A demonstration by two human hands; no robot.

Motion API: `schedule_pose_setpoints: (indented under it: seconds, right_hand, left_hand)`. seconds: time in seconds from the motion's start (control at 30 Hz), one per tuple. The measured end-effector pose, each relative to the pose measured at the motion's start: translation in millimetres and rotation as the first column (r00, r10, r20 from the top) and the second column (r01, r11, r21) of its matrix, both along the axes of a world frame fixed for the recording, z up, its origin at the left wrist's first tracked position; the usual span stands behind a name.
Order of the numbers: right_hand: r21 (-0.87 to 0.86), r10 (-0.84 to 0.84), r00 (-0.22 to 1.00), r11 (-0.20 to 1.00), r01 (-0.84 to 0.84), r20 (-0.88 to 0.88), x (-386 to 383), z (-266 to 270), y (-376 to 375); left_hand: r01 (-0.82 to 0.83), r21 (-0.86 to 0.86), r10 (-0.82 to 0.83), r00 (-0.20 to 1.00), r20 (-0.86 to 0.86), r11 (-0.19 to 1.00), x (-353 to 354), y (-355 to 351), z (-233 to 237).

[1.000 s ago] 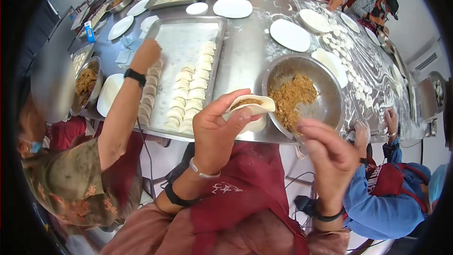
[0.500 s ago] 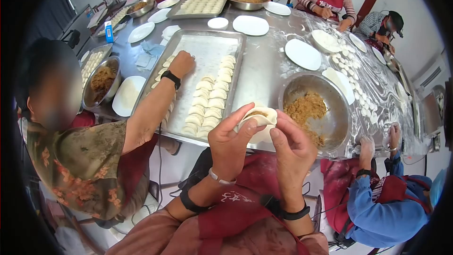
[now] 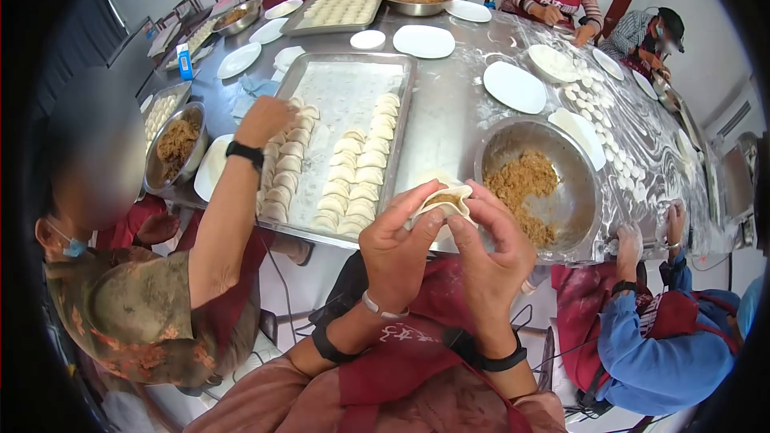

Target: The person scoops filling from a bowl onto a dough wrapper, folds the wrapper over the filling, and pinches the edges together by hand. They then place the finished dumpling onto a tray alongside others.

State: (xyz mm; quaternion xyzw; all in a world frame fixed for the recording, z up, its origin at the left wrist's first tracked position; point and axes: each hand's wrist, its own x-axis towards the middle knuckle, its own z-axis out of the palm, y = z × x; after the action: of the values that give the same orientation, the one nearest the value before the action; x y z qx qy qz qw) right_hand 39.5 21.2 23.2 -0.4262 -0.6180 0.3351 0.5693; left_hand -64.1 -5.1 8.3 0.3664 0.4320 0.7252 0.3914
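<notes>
Between my two hands is a dumpling (image 3: pixel 446 200), a white wrapper folded around brown filling that still shows through its gap. My left hand (image 3: pixel 399 250) pinches its left side with thumb and forefinger. On the right side, my right hand (image 3: pixel 495 247) grips the edge the same way. Just beyond my right hand stands a steel bowl (image 3: pixel 581 220) with brown filling (image 3: pixel 525 184) in it. A metal tray (image 3: pixel 325 78) lies ahead and to the left, bearing rows of folded dumplings (image 3: pixel 353 172).
A co-worker's hand (image 3: pixel 269 119) is over the tray's left side. Another co-worker's floury hands (image 3: pixel 630 247) rest at the table edge on my right. White plates (image 3: pixel 514 87), dough pieces (image 3: pixel 597 116) and a second tray (image 3: pixel 335 6) lie on the steel table (image 3: pixel 449 124).
The wrapper in my hands is now drawn up at its sides, its filling facing me. The left co-worker's hand has moved back leftwards, uncovering dumplings on the tray's left side.
</notes>
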Motion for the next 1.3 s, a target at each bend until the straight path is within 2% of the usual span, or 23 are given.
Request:
schedule_pose_setpoints:
  seconds: [0.1,0.2,0.27,0.3,0.37,0.5,0.67,0.73,0.8,0.93,1.13,1.2,1.23,1.27,1.3]
  right_hand:
    - [0.029,-0.019,1.0,0.999,0.018,0.005,0.5,-1.3,-0.4]
    - [-0.013,-0.005,0.999,1.0,0.005,-0.049,1.6,-0.7,-1.3]
    - [-0.012,0.073,0.983,0.997,-0.076,-0.168,4.3,-2.5,-0.5]
    - [-0.013,0.074,0.983,0.997,-0.077,-0.169,6.6,-2.9,-0.3]
    - [0.057,0.102,0.994,0.993,-0.099,-0.051,10.7,-3.4,-0.3]
    - [0.006,0.099,0.994,0.995,-0.098,-0.055,11.1,1.1,-2.9]
    - [-0.073,0.139,0.961,0.984,-0.16,-0.241,3.9,-5.9,-2.0]
    - [-0.04,0.138,0.965,0.988,-0.151,-0.222,3.7,-9.1,-2.7]
    - [-0.007,0.139,0.969,0.99,-0.144,-0.205,3.2,-9.6,-3.8]
    - [0.04,0.096,0.987,0.995,-0.092,-0.126,4.4,-7.8,-6.7]
    - [0.053,0.115,0.989,0.992,-0.111,-0.088,11.5,-3.4,-5.8]
    - [0.043,0.132,0.987,0.991,-0.129,-0.091,16.3,-4.8,-6.5]
    - [0.079,0.123,0.992,0.99,-0.12,-0.03,19.0,-7.3,-6.1]
    - [0.133,0.12,0.992,0.983,-0.123,0.025,18.6,-6.9,-1.8]
    - [0.098,0.099,0.994,0.99,-0.103,0.046,18.6,-6.6,-0.1]
  left_hand:
    - [0.033,0.01,-0.034,0.998,0.059,0.999,3.0,-2.6,2.1]
    - [0.05,0.041,-0.051,0.998,0.033,0.998,4.3,-4.4,0.3]
    - [0.058,0.038,-0.059,0.998,0.032,0.998,4.5,-5.5,1.9]
    - [0.066,0.036,-0.067,0.997,0.031,0.997,4.6,-6.0,2.5]
    - [0.07,0.027,-0.071,0.996,0.045,0.997,3.4,-6.6,3.2]
    - [0.055,0.03,-0.057,0.996,0.072,0.998,1.7,-5.9,0.0]
    - [0.065,0.027,-0.067,0.994,0.092,0.998,3.3,-8.0,1.9]
    - [0.076,0.015,-0.077,0.991,0.111,0.997,3.0,-9.5,2.5]
    - [0.058,-0.031,-0.057,0.998,0.01,0.998,2.0,-10.6,3.3]
    - [0.057,-0.078,-0.06,0.998,-0.035,0.995,1.7,-13.8,7.1]
    - [0.101,-0.038,-0.103,0.993,-0.062,0.994,1.0,-12.9,1.0]
    - [0.088,-0.04,-0.093,0.985,-0.146,0.995,0.6,-13.4,-0.5]
    - [0.081,-0.033,-0.085,0.985,-0.152,0.996,1.3,-15.6,1.8]
    - [0.044,-0.139,-0.077,0.968,-0.238,0.989,1.4,-18.0,6.6]
    - [-0.018,-0.222,-0.058,0.941,-0.333,0.975,-1.0,-17.1,11.8]
